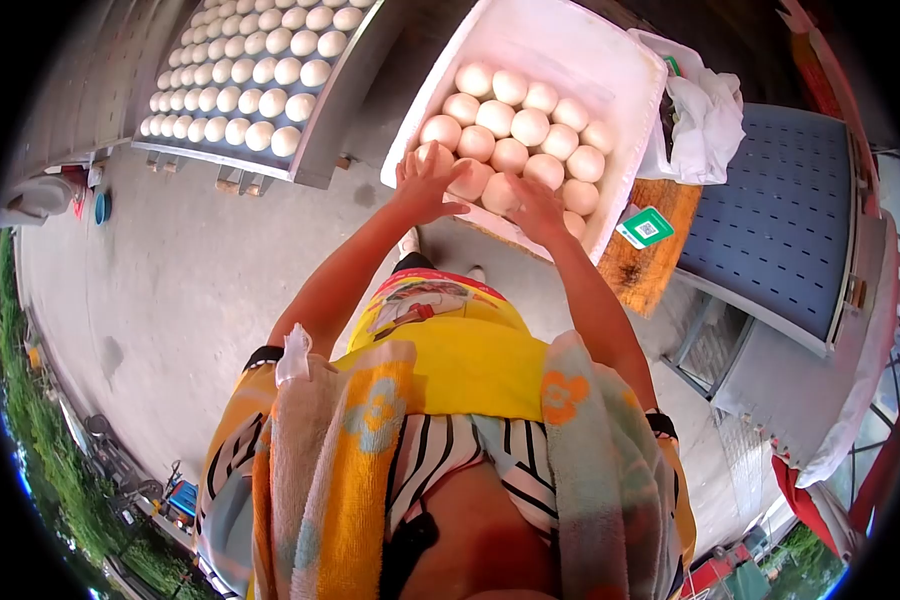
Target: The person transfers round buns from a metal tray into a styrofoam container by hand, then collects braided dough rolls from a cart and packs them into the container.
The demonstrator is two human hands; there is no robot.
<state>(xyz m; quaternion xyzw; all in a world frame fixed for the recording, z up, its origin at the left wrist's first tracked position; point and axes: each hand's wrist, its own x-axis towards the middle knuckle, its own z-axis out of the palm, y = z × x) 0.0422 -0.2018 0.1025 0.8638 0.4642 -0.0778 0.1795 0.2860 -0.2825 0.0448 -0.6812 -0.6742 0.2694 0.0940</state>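
Round white buns (528, 126) lie in rows inside a white foam box (625, 75) in front of me. My left hand (430, 187) is over the box's near left side, its fingers spread on and beside the front buns. Close to the near edge, my right hand (540, 210) rests with its fingers stretched out over the front row, touching a bun (499, 195). Neither hand is closed around a bun. Parts of the front buns are hidden under my fingers.
A tray (315, 150) with rows of similar buns stands at upper left. On the right are a wooden board (650, 255) with a green QR-code card (647, 228), a white container with plastic bags (705, 125), and a slotted blue-grey tray (770, 215).
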